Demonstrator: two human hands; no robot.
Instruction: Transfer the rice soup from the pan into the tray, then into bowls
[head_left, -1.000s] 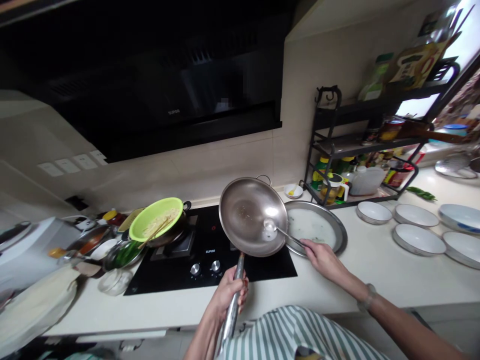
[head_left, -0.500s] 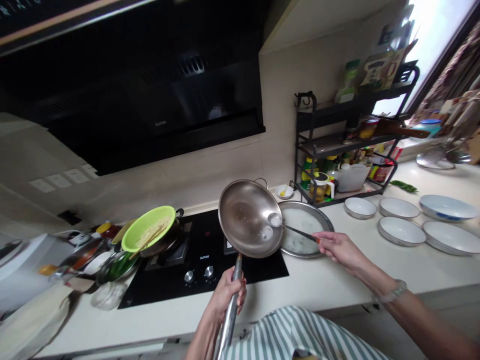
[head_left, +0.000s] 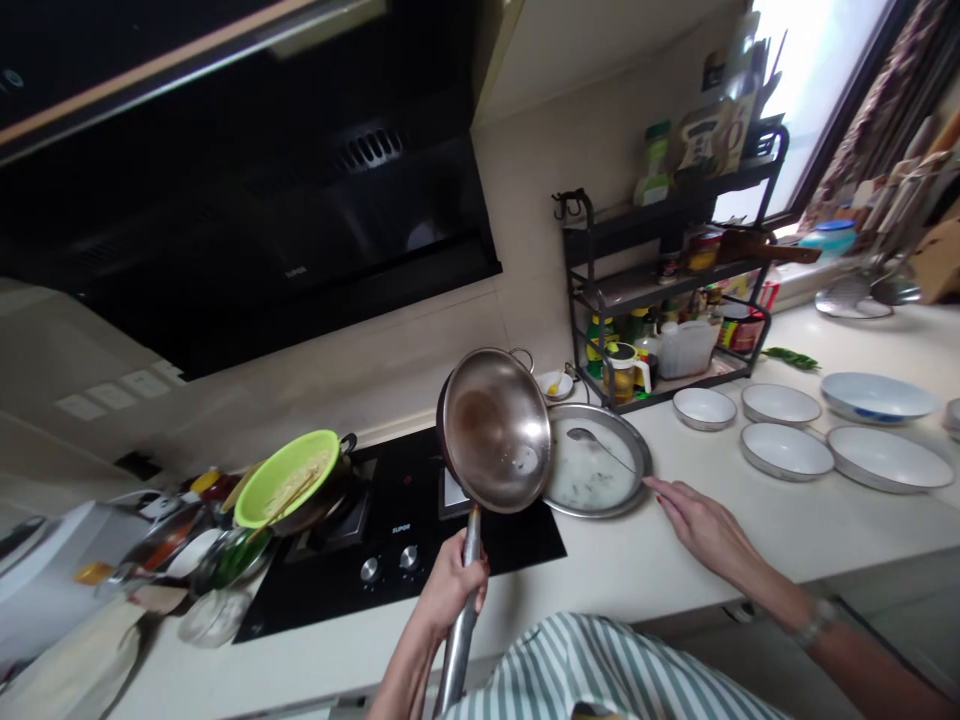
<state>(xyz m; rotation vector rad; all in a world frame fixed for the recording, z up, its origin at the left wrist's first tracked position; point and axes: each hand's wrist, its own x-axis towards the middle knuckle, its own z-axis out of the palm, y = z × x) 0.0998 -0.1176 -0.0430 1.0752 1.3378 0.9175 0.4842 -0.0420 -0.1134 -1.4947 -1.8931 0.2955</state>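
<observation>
My left hand is wrapped around the long metal handle of a wok. The wok is tilted towards me above the hob, with a small pale wet patch low on its inner surface. At the right, my right hand pinches the handle end of a long-handled spoon, whose bowl rests in milky white liquid. That liquid, with a few dark bits in it, fills a round metal tray beside the wok. My right fingertips are at the tray's rim.
A black gas hob lies below the range hood. A green colander with pale food and chopsticks stands at its left. Several white dishes sit at the right, below a black spice rack.
My right hand has moved the spoon out of the wok and down into the tray's liquid. The wok is tilted more steeply in my left hand. The view has turned slightly.
</observation>
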